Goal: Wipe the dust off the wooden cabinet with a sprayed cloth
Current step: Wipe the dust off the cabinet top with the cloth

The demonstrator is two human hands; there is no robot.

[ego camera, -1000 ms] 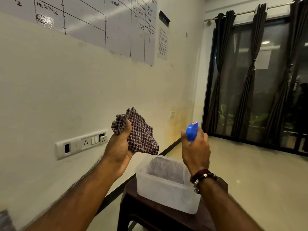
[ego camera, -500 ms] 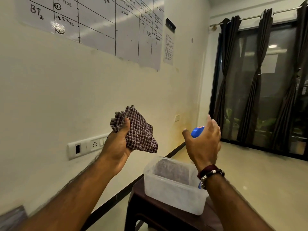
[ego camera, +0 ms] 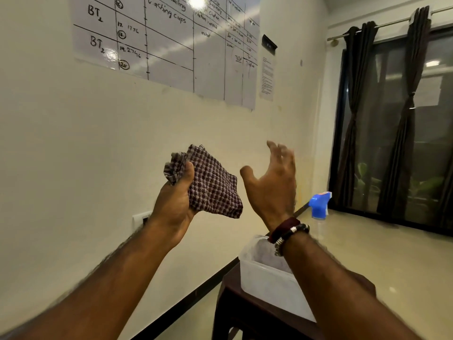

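Observation:
My left hand (ego camera: 175,204) grips a bunched brown-and-white checked cloth (ego camera: 213,185), held up at chest height before the cream wall. Just right of the cloth, my right hand (ego camera: 272,185) is raised with its fingers spread and blurred, holding nothing and not touching the cloth. The spray bottle with a blue trigger head (ego camera: 318,204) stands to the right, behind my right wrist; its clear body is faint. No wooden cabinet is in view.
A translucent plastic tub (ego camera: 259,278) sits on a dark brown stool (ego camera: 235,312) below my hands. A whiteboard chart (ego camera: 171,45) hangs on the wall. Dark curtains (ego camera: 355,114) frame a window at right. A socket plate (ego camera: 141,218) is behind my left wrist.
My right hand let go of the spray bottle, which now stands by itself, and rose with fingers spread next to the cloth. The camera tilted up and left.

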